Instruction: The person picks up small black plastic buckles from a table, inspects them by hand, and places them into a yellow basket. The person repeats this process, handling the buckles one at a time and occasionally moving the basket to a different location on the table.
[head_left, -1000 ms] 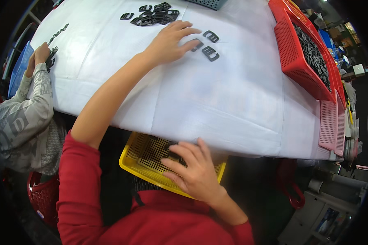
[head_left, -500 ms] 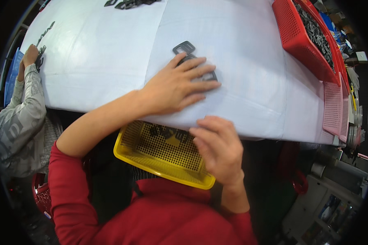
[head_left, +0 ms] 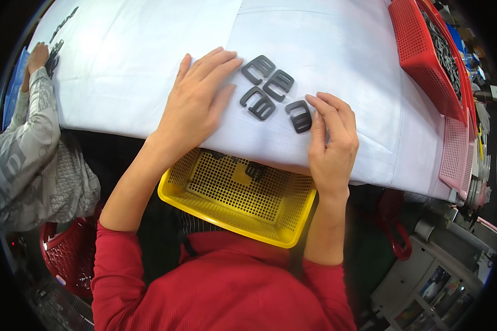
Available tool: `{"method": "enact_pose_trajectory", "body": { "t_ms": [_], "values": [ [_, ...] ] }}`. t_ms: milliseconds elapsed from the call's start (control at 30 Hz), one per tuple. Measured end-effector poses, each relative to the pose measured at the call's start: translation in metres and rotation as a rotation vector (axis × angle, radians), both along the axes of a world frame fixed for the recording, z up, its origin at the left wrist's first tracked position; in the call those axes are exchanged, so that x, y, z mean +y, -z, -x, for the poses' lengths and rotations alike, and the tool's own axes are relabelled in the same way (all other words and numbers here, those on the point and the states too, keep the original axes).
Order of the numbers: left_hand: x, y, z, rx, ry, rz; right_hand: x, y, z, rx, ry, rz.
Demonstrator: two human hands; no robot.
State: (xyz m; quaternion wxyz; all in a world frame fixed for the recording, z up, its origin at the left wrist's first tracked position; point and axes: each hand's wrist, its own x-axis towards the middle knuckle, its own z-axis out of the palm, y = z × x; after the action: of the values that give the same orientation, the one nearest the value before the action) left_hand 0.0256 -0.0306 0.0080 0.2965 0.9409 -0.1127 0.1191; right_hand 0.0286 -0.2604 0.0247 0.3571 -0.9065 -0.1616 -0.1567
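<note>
Several black plastic strap buckles lie in a loose group on the white-covered table (head_left: 315, 60). My left hand (head_left: 196, 102) hovers just left of the group, its fingers spread and nothing in them. Nearest to it are the upper-left buckle (head_left: 266, 64) and the lower buckle (head_left: 261, 108); another buckle (head_left: 282, 81) sits between the upper one and my right hand. My right hand (head_left: 335, 143), fingers apart, has its thumb and fingertips at the right edge of the rightmost buckle (head_left: 301, 117). Below the table edge, a yellow basket (head_left: 232, 233) holds some black pieces (head_left: 254, 170).
A red basket (head_left: 411, 41) full of dark parts stands at the far right, with a pink basket (head_left: 455, 151) nearer. On the left, another person's hand (head_left: 37, 57) works beside black pieces (head_left: 54, 58). A red chair (head_left: 69, 254) is below that person.
My left hand has drawn back leftward, uncovering the buckles. My right hand has risen from over the yellow basket to the rightmost buckle. The buckles now lie spread apart.
</note>
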Motion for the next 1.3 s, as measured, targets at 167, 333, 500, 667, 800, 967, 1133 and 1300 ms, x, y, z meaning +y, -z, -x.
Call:
{"method": "enact_pose_trajectory", "body": {
  "t_ms": [167,333,500,667,800,967,1133,1300],
  "values": [
    [-0.008,0.005,-0.009,0.005,0.014,-0.126,-0.010,0.007,0.014,-0.003,0.070,0.006],
    [-0.007,0.005,-0.006,0.003,0.004,-0.135,-0.013,0.005,0.028,0.028,0.069,0.013],
    [-0.003,0.002,-0.007,-0.012,-0.001,0.008,-0.012,0.010,0.030,0.014,0.023,0.087],
    [0.000,-0.002,-0.007,-0.039,-0.011,0.152,-0.003,0.007,0.025,-0.037,0.030,0.078],
    [0.004,-0.002,-0.006,-0.050,-0.029,0.350,0.013,0.004,0.018,-0.069,0.048,0.216],
    [-0.014,-0.017,0.043,-0.001,0.005,0.494,0.008,-0.011,0.022,0.051,0.009,0.051],
    [-0.047,-0.017,0.073,0.300,0.105,0.862,0.018,-0.026,0.056,0.293,-0.185,-0.373],
    [-0.043,-0.032,0.078,0.430,0.141,0.775,0.021,-0.021,0.066,0.486,-0.200,-0.525]
  ]
}}
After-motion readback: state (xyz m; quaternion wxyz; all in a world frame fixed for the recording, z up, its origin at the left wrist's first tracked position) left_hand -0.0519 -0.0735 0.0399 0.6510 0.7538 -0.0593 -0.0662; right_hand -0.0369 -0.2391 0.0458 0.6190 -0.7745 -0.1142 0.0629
